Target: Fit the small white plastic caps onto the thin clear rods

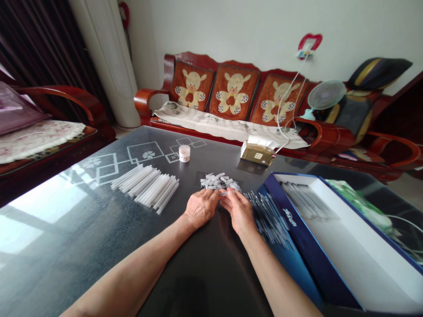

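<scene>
Both my hands rest on a dark glossy table (pixel 99 246), close together at its middle. My left hand (pixel 201 208) has its fingers curled and pinched at a small clear plastic piece by a little heap of white caps (pixel 218 180). My right hand (pixel 240 210) meets it fingertip to fingertip, also pinched on that small piece. A pile of white plastic tubes (pixel 147 186) lies to the left of my hands. A row of thin dark-tipped tubes (pixel 268 215) lies just right of my right hand.
A blue box with a white inside (pixel 333 246) stands open at the right, holding more tubes. A small pink jar (pixel 184 153) and a tissue box (pixel 258 152) sit farther back. A red wooden sofa (pixel 231 92) and a small fan (pixel 325 96) stand beyond the table.
</scene>
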A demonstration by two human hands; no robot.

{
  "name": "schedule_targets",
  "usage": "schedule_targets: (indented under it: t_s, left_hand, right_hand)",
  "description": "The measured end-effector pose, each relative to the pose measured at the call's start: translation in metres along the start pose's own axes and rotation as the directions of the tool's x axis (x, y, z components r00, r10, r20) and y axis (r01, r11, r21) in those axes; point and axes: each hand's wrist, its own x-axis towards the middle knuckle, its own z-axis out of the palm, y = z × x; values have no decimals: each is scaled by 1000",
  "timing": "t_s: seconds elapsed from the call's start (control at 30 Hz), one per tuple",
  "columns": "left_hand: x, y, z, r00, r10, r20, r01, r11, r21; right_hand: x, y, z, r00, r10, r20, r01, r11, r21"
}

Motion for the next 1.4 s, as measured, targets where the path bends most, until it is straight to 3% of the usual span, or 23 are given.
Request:
schedule_targets:
  t_s: [0.1,0.17,0.33,0.4,0.5,0.57,0.7,0.83,0.9,0.97,1.1,1.27,1.4]
  left_hand:
    - [3,-4,-2,1000,-14,-22,14,1000,9]
    - [4,-7,-4,999,-5,-54,7,1000,24]
    - [4,-10,-3,987,56,-148,-53,998,22]
    - [3,-10,-2,983,91,-161,-91,996,4]
    - [4,-7,-4,975,151,-162,-158,987,-34]
    - [4,-5,-7,972,168,-166,-181,981,-65]
    - [5,-7,-10,966,52,-254,-86,988,-126]
    - [4,-14,-2,955,-40,-295,-9,987,-160]
    - [3,-17,2,952,-57,-300,9,988,-157]
    - [2,-19,5,955,-57,-291,12,988,-153]
    - [1,-19,8,969,-28,-247,-12,987,-159]
    - [-1,-17,9,981,-13,-193,-13,991,-132]
    - [0,-15,7,989,9,-151,-28,992,-121]
  right_hand:
    - [3,2,-4,988,-147,42,151,980,-130]
    - [4,-1,-7,963,-252,96,270,913,-306]
    - [-1,-25,-15,863,-402,305,490,520,-700]
    - [-7,-37,-15,809,-401,429,567,341,-750]
    - [-16,-55,-17,738,-303,604,650,75,-756]
    - [-22,-69,-24,718,-260,645,661,-34,-750]
    - [-21,-113,-72,716,-414,562,580,-96,-809]
    - [0,-157,-145,791,-575,210,154,-146,-977]
    - [13,-167,-173,847,-528,56,-43,-173,-984]
    - [24,-167,-189,886,-463,-8,-110,-193,-975]
    - [37,-154,-195,933,-354,-71,-173,-265,-949]
    - [47,-146,-197,951,-308,-17,-115,-304,-946]
    - [53,-150,-202,895,-436,92,-66,-334,-940]
